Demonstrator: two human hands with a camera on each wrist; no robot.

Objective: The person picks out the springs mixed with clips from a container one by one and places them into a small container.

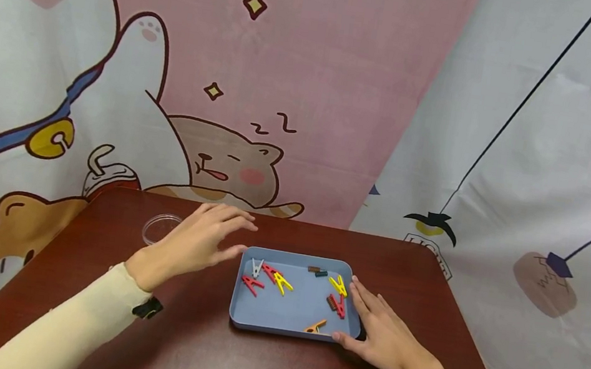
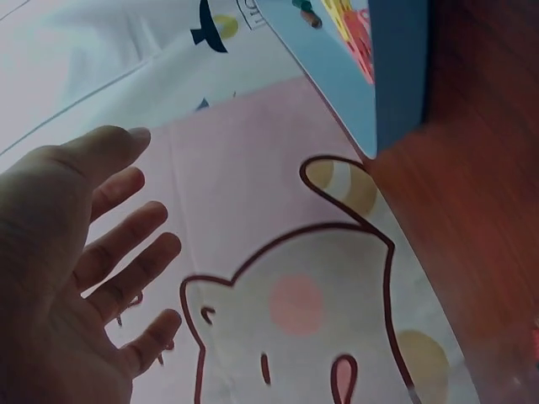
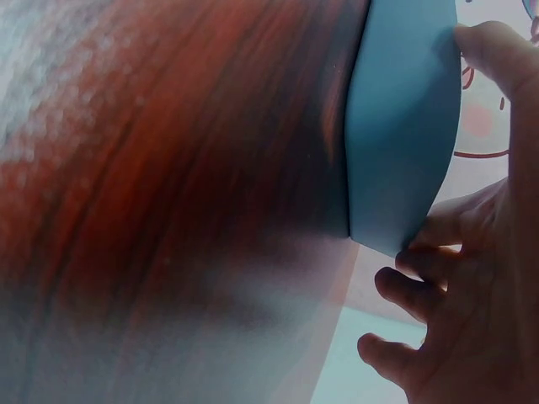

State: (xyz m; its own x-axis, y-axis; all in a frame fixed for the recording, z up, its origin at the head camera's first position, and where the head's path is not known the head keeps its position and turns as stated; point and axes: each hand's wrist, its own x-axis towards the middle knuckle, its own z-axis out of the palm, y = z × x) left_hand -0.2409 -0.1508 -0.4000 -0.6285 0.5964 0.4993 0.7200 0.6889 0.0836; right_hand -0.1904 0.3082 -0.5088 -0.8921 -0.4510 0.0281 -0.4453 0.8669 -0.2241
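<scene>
A shallow blue-grey tray [image 1: 285,318] lies on the table in the head view. On it are several small plastic clothespins, among them a grey one [image 1: 256,268], a yellow one [image 1: 282,282] and an orange one [image 1: 316,326]. Small brown and dark ribbed pieces [image 1: 314,269] lie among them. My right hand [image 1: 384,336] touches the tray's right side, its fingers extended along the rim and its thumb at the front corner. To the left of the tray, my left hand [image 1: 202,241] hovers with spread, relaxed fingers and holds nothing; the left wrist view shows its bare palm.
A clear round dish [image 1: 160,229] sits at the table's back left, partly behind my left hand. The dark red wooden table [image 1: 202,360] ends at a cartoon-printed cloth [image 1: 331,89] hanging behind it. Each wrist carries a dark strap.
</scene>
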